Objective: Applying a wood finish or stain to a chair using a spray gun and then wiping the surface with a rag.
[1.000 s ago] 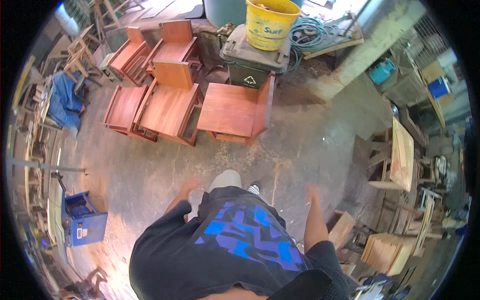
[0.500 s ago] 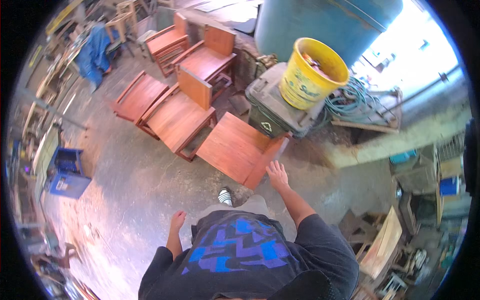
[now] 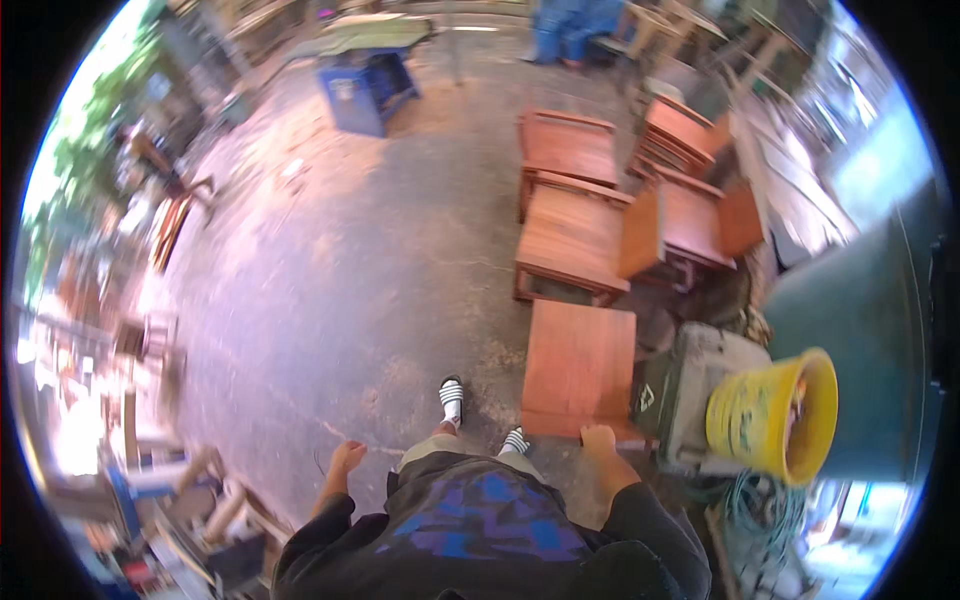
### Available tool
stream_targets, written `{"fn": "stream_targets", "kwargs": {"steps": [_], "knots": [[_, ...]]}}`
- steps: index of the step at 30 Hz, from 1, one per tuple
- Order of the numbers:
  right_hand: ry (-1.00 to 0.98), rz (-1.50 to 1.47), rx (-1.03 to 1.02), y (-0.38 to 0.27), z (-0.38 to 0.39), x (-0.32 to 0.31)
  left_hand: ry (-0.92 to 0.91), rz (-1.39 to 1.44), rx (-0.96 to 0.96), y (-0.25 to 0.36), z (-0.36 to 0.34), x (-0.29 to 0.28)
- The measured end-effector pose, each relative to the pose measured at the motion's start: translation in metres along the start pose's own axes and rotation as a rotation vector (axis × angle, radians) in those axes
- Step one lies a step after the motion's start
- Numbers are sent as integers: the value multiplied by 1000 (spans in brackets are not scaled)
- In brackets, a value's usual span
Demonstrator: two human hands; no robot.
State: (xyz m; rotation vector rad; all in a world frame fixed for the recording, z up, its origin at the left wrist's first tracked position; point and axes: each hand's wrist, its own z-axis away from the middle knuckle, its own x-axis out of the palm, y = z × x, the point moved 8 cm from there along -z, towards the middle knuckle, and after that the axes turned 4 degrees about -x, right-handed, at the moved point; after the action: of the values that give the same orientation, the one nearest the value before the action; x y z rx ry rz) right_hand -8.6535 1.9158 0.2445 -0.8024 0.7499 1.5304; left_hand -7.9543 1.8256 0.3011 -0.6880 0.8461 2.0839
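Observation:
A reddish-brown wooden chair [image 3: 578, 350] stands just ahead of me on the right, its seat facing up. My right hand [image 3: 600, 440] is at the chair's near edge, fingers curled against the top of its backrest; the finger undersides are hidden. My left hand [image 3: 347, 457] hangs over the floor at my side, loosely closed, with nothing visible in it. Beyond the near chair is a second wooden chair [image 3: 570, 235], with another wooden seat [image 3: 570, 145] behind it. Two more similar chairs [image 3: 695, 215] [image 3: 680, 125] stand to their right.
On the right, a yellow bucket [image 3: 735, 420] rests on a lidded bin [image 3: 690, 370] beside a large teal tank [image 3: 860, 330]. A coiled hose [image 3: 765, 505] lies below. A blue box-like stand [image 3: 355, 100] is far ahead. Wood scraps and clutter [image 3: 215, 530] fill the lower left.
My view has turned left, so the chairs and bucket now sit farther right. My right hand has gone from spread fingers to curled ones at the chair. The chairs keep their arrangement.

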Motion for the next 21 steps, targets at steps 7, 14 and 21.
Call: {"fn": "stream_targets", "kwargs": {"steps": [7,14,21], "knots": [[32,18,-236,-42,-9,-31,186,613,-417,-216,150,98],[141,-41,-37,-95,-53,-11,-164,710,-666,-299,240,146],[93,-224,74,-222,-91,-87,-202,-593,171,-411,162,-18]]}}
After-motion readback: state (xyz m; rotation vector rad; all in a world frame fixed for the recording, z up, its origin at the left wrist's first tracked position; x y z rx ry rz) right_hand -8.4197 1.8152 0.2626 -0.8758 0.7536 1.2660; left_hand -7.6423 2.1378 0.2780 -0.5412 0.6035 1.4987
